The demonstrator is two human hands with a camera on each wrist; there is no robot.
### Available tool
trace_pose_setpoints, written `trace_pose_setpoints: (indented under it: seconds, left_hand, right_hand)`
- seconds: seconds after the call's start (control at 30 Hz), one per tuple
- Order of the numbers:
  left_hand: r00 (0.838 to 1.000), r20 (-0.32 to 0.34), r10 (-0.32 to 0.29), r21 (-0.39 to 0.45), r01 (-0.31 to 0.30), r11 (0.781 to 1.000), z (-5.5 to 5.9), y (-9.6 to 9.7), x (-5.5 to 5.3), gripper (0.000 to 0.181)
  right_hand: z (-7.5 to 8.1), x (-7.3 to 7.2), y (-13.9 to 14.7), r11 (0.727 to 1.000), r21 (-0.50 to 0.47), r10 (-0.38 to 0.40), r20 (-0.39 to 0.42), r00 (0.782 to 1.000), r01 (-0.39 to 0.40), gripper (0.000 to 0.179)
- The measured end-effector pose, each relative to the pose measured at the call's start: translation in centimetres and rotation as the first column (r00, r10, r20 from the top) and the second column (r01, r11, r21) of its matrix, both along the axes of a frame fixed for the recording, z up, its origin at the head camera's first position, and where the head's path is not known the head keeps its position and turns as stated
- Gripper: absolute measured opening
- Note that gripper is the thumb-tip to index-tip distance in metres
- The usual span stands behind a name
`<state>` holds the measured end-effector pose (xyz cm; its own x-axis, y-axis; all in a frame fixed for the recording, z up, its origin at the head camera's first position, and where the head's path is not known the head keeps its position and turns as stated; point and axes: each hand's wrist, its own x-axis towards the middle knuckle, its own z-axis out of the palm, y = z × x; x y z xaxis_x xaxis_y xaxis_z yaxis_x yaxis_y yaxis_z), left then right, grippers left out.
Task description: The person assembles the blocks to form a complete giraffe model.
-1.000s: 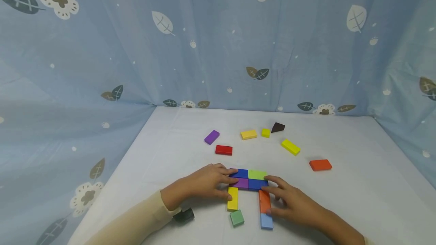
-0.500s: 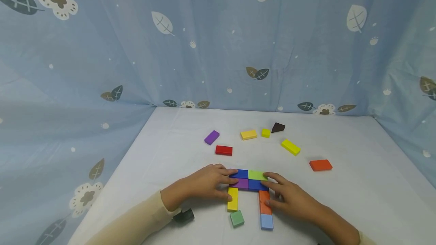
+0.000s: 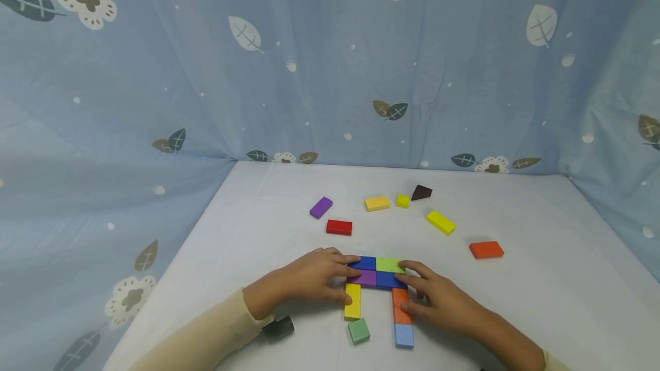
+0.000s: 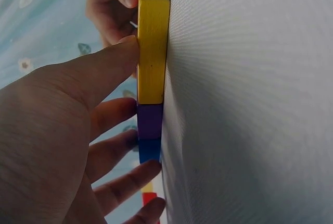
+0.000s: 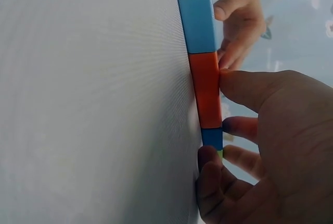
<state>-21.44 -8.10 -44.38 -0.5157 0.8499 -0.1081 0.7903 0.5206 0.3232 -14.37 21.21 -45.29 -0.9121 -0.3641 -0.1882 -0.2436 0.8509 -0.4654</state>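
Observation:
My left hand point(image 3: 314, 276) rests at the left side of a flat block arrangement, fingertips touching the dark blue block point(image 3: 367, 263) and the purple block point(image 3: 368, 278), thumb on the yellow block point(image 3: 353, 309). From the right, my right hand point(image 3: 443, 302) touches the lime green block point(image 3: 388, 264) and the lower blue block point(image 3: 389, 279); its thumb lies on the orange block point(image 3: 400, 302). Below that one, a light blue block point(image 3: 404, 336) continues the right leg. A green square block point(image 3: 358, 331) sits turned just below the yellow one. In both wrist views the fingers are extended, loosely bent.
Farther back on the white table point(image 3: 268, 205) lie a purple block point(image 3: 321, 208), a red block point(image 3: 339, 227), yellow blocks point(image 3: 440, 222), a black piece point(image 3: 421, 192) and an orange-red block point(image 3: 486, 249). A black cylindrical object point(image 3: 279, 327) shows by my left wrist. A blue curtain point(image 3: 330, 73) hangs behind.
My right hand's fingers have shifted very slightly left and up over the blocks, and its thumb has moved a little up the orange block. The left hand and the blocks stay put.

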Motion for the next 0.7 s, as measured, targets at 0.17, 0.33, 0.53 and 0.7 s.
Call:
trace_pose_setpoints:
  seconds: [0.17, 0.33, 0.53, 0.7]
  left_hand:
    - [1.000, -0.003, 0.004, -0.002, -0.004, 1.000, 0.01, 0.02, 0.06, 0.064]
    - [1.000, -0.010, 0.002, -0.005, -0.002, 1.000, -0.15, 0.02, 0.01, 0.063]
    - [1.000, -0.004, -0.002, -0.012, 0.002, 1.000, -0.07, -0.03, 0.02, 0.062]
    - [1.000, 0.014, -0.003, -0.006, 0.004, 1.000, 0.17, 0.04, 0.02, 0.058]
  right_hand:
    - [-0.03, 0.06, -0.10, 1.000, 0.004, -0.005, -0.005, 1.000, 0.005, 0.062]
    - [-0.10, 0.08, -0.17, 1.000, 0.005, -0.008, -0.007, 1.000, 0.008, 0.062]
    - [-0.21, 0.09, -0.15, 1.000, -0.002, 0.001, -0.009, 1.000, -0.001, 0.061]
    - [-0.27, 0.03, -0.09, 1.000, 0.000, 0.003, -0.011, 1.000, -0.003, 0.061]
